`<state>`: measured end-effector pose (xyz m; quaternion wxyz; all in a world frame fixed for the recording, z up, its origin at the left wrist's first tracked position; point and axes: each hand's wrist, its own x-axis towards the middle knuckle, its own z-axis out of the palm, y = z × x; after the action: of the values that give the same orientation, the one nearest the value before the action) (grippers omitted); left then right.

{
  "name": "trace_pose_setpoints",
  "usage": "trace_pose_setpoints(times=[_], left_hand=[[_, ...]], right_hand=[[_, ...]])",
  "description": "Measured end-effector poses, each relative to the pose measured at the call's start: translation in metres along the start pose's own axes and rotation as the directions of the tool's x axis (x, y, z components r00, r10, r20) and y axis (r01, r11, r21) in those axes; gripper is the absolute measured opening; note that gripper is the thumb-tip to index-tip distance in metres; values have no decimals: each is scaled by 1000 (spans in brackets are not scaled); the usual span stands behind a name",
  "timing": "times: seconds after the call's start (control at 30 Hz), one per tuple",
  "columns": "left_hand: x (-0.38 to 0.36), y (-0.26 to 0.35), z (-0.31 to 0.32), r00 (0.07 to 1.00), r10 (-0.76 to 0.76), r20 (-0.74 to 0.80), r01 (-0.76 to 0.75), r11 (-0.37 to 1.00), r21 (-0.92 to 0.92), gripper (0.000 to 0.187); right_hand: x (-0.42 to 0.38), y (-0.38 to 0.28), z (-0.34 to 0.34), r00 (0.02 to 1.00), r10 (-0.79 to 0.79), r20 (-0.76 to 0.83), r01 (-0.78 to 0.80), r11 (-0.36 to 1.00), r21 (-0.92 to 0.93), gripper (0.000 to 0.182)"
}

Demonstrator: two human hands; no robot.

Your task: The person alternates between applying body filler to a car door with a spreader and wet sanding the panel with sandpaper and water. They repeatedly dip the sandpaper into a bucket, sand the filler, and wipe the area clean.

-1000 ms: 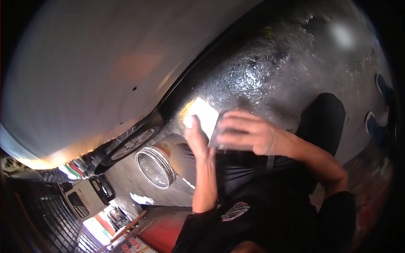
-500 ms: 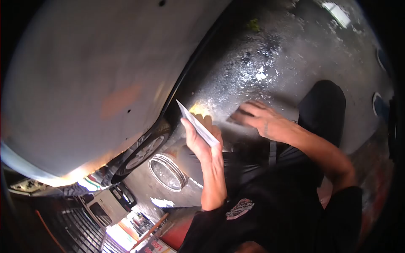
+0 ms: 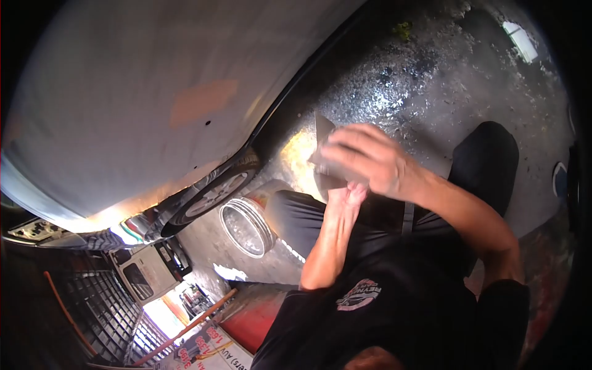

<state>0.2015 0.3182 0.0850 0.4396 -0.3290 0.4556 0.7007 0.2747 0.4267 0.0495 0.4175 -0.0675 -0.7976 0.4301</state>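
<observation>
My left hand (image 3: 349, 195) is closed around the lower part of a thin grey sheet (image 3: 322, 128) that looks like sandpaper. The sheet stands on edge with one corner pointing up; its middle is partly covered. My right hand (image 3: 376, 157) lies across it, fingers stretched out and blurred by motion, and I see nothing held in them. Left of both hands is a grey car panel (image 3: 142, 123) with an orange-brown patch (image 3: 205, 102) and small dark holes.
An open bucket (image 3: 248, 227) stands on the floor by my knee, near the car's wheel (image 3: 222, 194). Wet, speckled concrete floor (image 3: 425, 86) lies beyond my hands. At lower left are a parked vehicle (image 3: 151, 271), a metal grille (image 3: 102, 311) and a printed sign (image 3: 206, 348).
My right hand has moved left onto the sheet. My left hand has moved right and turned the sheet more upright. The view has shifted slightly.
</observation>
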Motion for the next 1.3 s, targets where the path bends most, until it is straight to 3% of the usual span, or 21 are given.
trace_pose_setpoints(times=[0.03, 0.07, 0.13, 0.17, 0.2, 0.27, 0.3, 0.33, 0.47, 0.53, 0.6, 0.7, 0.77, 0.87, 0.93, 1.0, 1.03, 1.1, 1.2, 1.27, 1.3], left_hand=[[30, 3, -36, 957, -93, 273, 116, 991, -70, 25], [44, 9, -49, 956, -89, 279, 114, 991, -73, 25], [51, 20, -55, 766, -170, 619, 101, 984, 146, 35], [41, 23, -55, 819, -167, 549, 52, 974, 219, 40], [37, 23, -64, 782, -198, 592, 107, 977, 185, 43], [29, 23, -71, 825, -170, 538, 69, 977, 204, 40], [19, 21, -68, 942, -103, 319, 15, 964, 266, 35], [23, 11, -70, 967, 33, 252, -96, 965, 244, 36], [31, -18, -62, 933, -66, 354, -35, 962, 272, 40], [28, -13, -54, 934, -28, 357, -69, 964, 255, 38], [25, 7, -56, 908, 97, 407, -226, 932, 282, 37], [12, 37, -52, 880, 218, 422, -368, 875, 316, 34], [-1, 53, -49, 854, 280, 438, -455, 810, 370, 35], [-2, 66, -48, 793, 486, 367, -603, 714, 356, 35], [12, 74, -59, 727, 618, 299, -685, 624, 377, 33], [14, 76, -69, 729, 592, 344, -684, 628, 371, 31], [5, 70, -57, 740, 597, 310, -671, 616, 413, 33], [-2, 62, -50, 745, 607, 277, -658, 600, 455, 35], [-4, 51, -56, 771, 573, 277, -626, 604, 493, 40], [-3, 47, -63, 674, 672, 307, -687, 418, 594, 41], [-8, 43, -47, 637, 725, 262, -725, 447, 524, 41]], right_hand=[[4, 8, -3, 999, 43, 6, -43, 997, 65, 48], [5, 15, -4, 999, 36, 8, -36, 997, 63, 48], [2, 30, -7, 958, 241, 156, -273, 933, 234, 39], [4, 44, -14, 919, 335, 206, -384, 878, 284, 35], [8, 57, -23, 871, 413, 267, -486, 809, 332, 31], [14, 76, -33, 730, 584, 356, -647, 423, 634, 28], [16, 82, -37, 723, 585, 368, -635, 352, 688, 27], [18, 87, -37, 709, 591, 384, -625, 275, 731, 26], [6, 93, -20, 644, 573, 506, -708, 197, 678, 28], [3, 94, -20, 523, 537, 662, -826, 130, 548, 31], [-1, 90, -26, 527, 527, 667, -832, 157, 533, 29], [-21, 97, -27, 384, 486, 786, -922, 147, 359, 25], [-43, 112, -17, 604, 514, 609, -730, 664, 162, 25], [-12, 74, -31, 651, 618, 440, -705, 708, 48, 24], [7, 58, -40, 570, 656, 495, -731, 680, -58, 20], [4, 56, -37, 919, 235, 317, -245, 969, -10, 35], [5, 51, -36, 914, 249, 320, -257, 966, -18, 35], [14, 44, -31, 935, -3, 355, 9, 1000, -16, 50], [24, 37, -13, 910, -169, 378, 204, 977, -56, 54], [16, 23, 5, 917, -149, 369, 153, 988, 19, 55], [11, 16, 12, 922, -119, 370, 96, 992, 79, 56]])
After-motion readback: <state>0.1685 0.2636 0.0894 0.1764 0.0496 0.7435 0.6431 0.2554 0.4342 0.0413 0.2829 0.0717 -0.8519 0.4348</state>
